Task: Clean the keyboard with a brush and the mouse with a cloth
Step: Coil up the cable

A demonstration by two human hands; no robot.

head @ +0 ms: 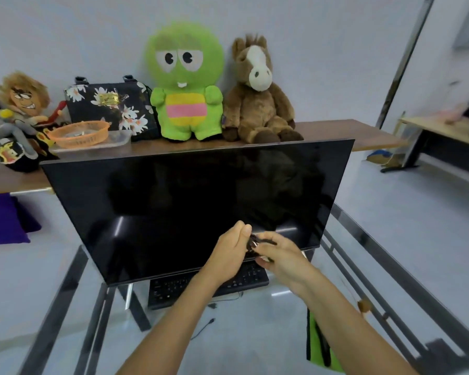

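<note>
Fingers: both hands' fingers curl onto a small dark object [255, 246] held between them, perhaps the brush, too blurred to name.
Keyboard: keyboard [173, 289] lies just below the hands, under the monitor [173, 201].
Hidden: hands cover the keyboard's middle; monitor hides its far edge.
Pose: left hand [229, 254] and right hand [280, 257] meet before the screen, forearms reaching forward over the glass table [241, 334].

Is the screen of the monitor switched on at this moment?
No, the monitor is dark all over and shows only faint reflections, while both hands work in front of its lower edge.
</note>
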